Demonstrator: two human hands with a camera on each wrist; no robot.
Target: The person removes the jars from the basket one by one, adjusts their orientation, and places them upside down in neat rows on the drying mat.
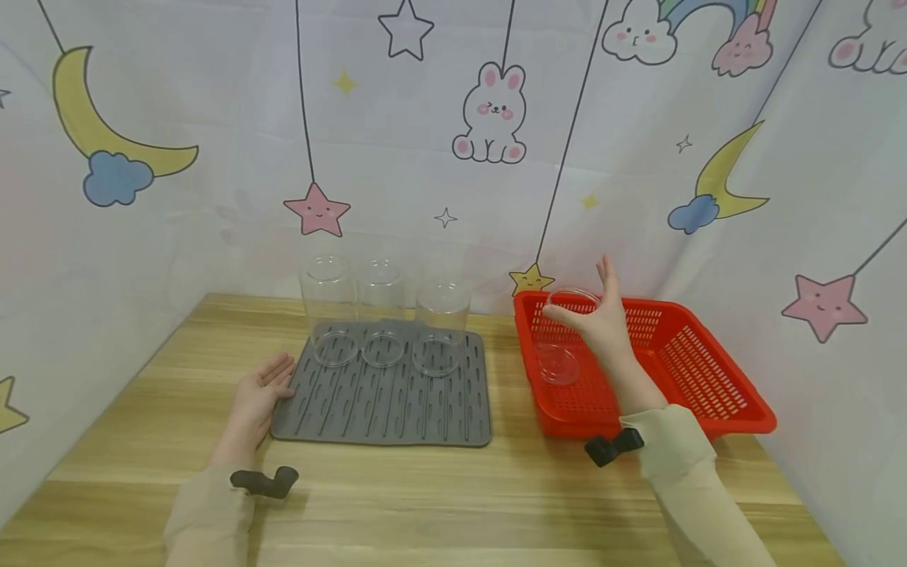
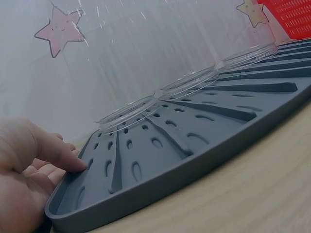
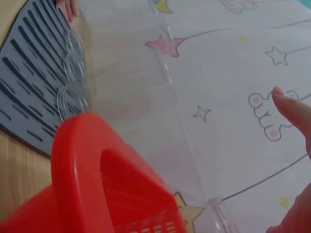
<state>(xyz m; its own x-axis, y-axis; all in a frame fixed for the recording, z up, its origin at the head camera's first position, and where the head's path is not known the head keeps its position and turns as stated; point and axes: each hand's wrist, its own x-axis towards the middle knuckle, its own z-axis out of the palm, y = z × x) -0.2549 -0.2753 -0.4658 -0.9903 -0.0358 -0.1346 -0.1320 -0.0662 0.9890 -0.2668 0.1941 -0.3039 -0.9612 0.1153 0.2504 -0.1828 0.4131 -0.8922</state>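
My right hand (image 1: 602,323) is raised over the red basket, thumb and fingers spread wide beside the rim of a clear cylindrical container (image 1: 557,366) inside it. In the right wrist view, part of this container (image 3: 221,218) shows at the bottom edge, beside the hand. At the left edge of a grey ridged drying mat (image 1: 383,409) is my left hand (image 1: 258,402), palm turned up and fingers loosely extended. Its thumb (image 2: 68,158) rests on the mat's corner. Three clear cylindrical containers stand in a row along the mat's back: left (image 1: 329,303), middle (image 1: 383,303) and right (image 1: 442,315).
The red perforated basket (image 1: 716,429) sits on the right of the wooden table (image 1: 425,504). A white curtain (image 1: 425,173) with cartoon stars, moons and a rabbit hangs right behind the mat and basket. Dark devices are strapped at both wrists.
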